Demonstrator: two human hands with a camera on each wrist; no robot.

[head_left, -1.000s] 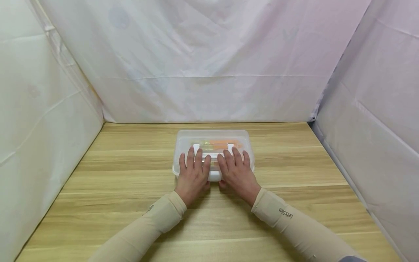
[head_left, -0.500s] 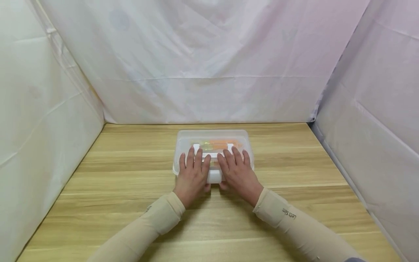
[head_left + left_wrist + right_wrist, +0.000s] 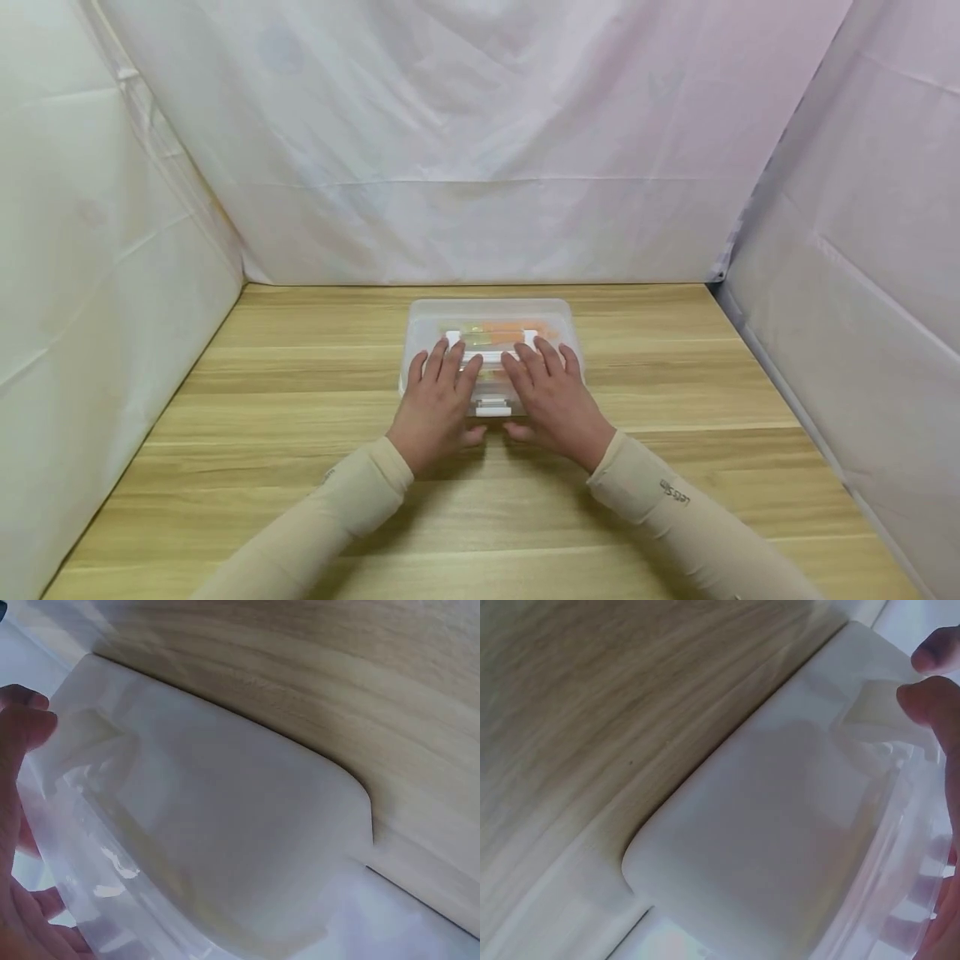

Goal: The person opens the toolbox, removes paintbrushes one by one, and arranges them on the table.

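A clear-lidded white plastic storage box point(image 3: 487, 309) stands on the table, with orange and yellow-green shapes showing dimly through its lid. White handle point(image 3: 491, 357) lies across the lid's top. The left hand point(image 3: 433, 410) spreads its fingers over the lid's left half, thumb off the front side. Mirroring it, the right hand point(image 3: 558, 406) rests its fingers on the right half. Between the two thumbs is a white front latch point(image 3: 492, 411). In the right wrist view a thumb is beside the latch point(image 3: 881, 709), and whether they touch is unclear. The left wrist view shows the box's front wall point(image 3: 232, 795).
A wood-grain table point(image 3: 300, 367) carries the box near its far edge. White cloth hangs as a back wall point(image 3: 480, 225), with more cloth on the left point(image 3: 105, 250) and right point(image 3: 862, 267).
Both thumbs have moved away from the front latch and the wrists have spread slightly outward. The latch's flap now looks lower and flatter, its hinge visible. The fingers stay on the lid.
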